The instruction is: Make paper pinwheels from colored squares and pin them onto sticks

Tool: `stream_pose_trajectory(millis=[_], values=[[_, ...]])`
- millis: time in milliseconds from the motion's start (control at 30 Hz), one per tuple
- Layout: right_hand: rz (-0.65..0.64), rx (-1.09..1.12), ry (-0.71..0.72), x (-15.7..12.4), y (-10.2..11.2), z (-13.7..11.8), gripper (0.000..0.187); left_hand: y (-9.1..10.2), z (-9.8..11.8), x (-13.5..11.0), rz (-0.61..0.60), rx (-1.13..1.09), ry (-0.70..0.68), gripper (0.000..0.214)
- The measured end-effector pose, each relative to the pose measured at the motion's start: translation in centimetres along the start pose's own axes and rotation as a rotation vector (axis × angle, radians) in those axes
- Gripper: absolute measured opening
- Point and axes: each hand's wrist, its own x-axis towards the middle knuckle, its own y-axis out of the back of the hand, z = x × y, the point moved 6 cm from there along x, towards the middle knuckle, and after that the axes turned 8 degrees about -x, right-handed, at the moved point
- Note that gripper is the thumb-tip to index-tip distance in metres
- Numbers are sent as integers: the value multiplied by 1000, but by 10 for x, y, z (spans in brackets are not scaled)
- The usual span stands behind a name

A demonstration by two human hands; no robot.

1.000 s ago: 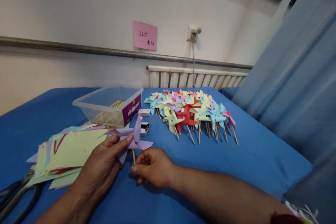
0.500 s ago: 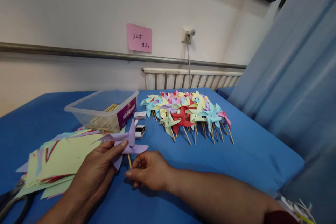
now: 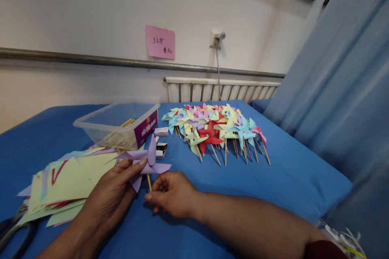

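Observation:
A purple paper pinwheel (image 3: 146,160) on a thin wooden stick is held just above the blue table (image 3: 291,178). My left hand (image 3: 114,192) pinches the pinwheel's centre, thumb on the front of the folded blades. My right hand (image 3: 172,194) is closed around the lower part of the stick, fingertips pinching it beneath the blades. Both hands are close together near the front middle of the table.
A pile of finished pinwheels (image 3: 215,129) in several colours lies at the back. A clear plastic box (image 3: 118,123) holds wooden sticks. Cut coloured paper sheets (image 3: 67,178) lie at the left, scissors (image 3: 13,230) at the front left. Small white boxes (image 3: 161,141) sit beside the clear box.
The camera view shifted a little, so everything sits slightly further left. Both hands keep the same hold on the purple pinwheel; the hands barely moved.

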Motion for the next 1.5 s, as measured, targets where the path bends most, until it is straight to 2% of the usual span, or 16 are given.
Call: stream_pose_trajectory(millis=[300, 467, 633, 900, 1000, 1067, 1233, 1333, 1400, 1500], values=[[-1, -28, 58, 0, 1, -1, 17, 4, -3, 5, -29, 7, 8, 24], [55, -50, 42, 2, 3, 1, 15, 5, -3, 6, -10, 23, 12, 25], [82, -46, 57, 6, 3, 3, 16, -2, 2, 0, 14, 24, -7, 26], [194, 70, 121, 3, 16, -13, 15, -13, -1, -7, -165, 41, 38, 31], [287, 106, 184, -5, 34, -23, 16, -7, -7, -4, -177, 54, 82, 38], [369, 125, 213, -16, 55, -24, 19, -3, -10, -2, -161, 67, 95, 41], [727, -32, 241, -58, 134, -6, 23, 1, -19, -2, -180, 127, 150, 39], [880, -104, 206, -75, 174, 9, 25, 1, -25, -3, -206, 151, 183, 35], [913, -173, 189, -79, 190, 14, 26, 1, -27, -3, -213, 164, 192, 33], [938, -278, 163, -79, 200, 17, 29, 0, -27, -3, -233, 169, 197, 31]])
